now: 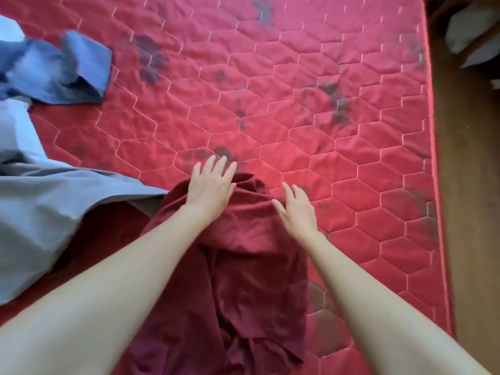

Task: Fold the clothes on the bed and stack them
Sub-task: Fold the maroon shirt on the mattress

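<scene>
Both hands are pressing flat on the dark red garment (230,266), smoothing it for a fold.
Left hand (209,185) and right hand (296,209) are lying with fingers straight on its far end, likely flattening creases; the garment is lying on the red mattress (297,90), with grey cloth (40,207) just left and blue cloth (59,69) farther left.

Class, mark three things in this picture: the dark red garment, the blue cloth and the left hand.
dark red garment (243,280), head view, on its middle panel.
blue cloth (81,74), head view, on its flat upper part.
left hand (209,189), head view, on the back of the hand.
</scene>
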A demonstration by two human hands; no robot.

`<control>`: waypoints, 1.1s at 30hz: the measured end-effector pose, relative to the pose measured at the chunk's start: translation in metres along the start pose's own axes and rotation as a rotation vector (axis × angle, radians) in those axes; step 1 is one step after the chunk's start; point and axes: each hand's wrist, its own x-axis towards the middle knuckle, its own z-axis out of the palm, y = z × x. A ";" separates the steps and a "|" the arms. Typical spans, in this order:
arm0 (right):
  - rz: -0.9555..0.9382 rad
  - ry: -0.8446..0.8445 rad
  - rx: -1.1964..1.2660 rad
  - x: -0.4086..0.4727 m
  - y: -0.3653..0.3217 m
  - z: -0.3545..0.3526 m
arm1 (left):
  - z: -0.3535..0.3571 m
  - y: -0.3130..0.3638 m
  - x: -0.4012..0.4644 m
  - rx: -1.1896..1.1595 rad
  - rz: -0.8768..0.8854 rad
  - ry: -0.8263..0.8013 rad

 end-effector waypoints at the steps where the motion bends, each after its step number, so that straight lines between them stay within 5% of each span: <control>1: 0.013 -0.052 -0.025 0.009 0.007 0.010 | 0.011 0.001 0.015 0.022 0.016 -0.036; 6: 0.007 -0.068 -0.096 0.006 0.026 0.049 | 0.044 0.004 0.044 0.056 0.100 -0.245; 9: 0.035 0.012 -0.033 -0.002 0.026 0.045 | 0.043 -0.001 0.040 -0.103 0.101 -0.196; 16: -0.047 0.489 0.237 0.026 -0.006 -0.069 | -0.064 -0.008 0.069 -0.429 0.039 0.309; 24: -0.260 0.834 0.206 -0.001 -0.030 -0.158 | -0.148 -0.009 0.039 -0.352 0.163 0.768; 29: -0.255 0.724 0.052 -0.070 0.000 -0.093 | -0.092 -0.006 -0.042 -0.215 0.301 0.698; 33: -0.144 0.189 -0.026 -0.142 0.041 -0.003 | -0.013 -0.005 -0.118 -0.197 0.398 0.361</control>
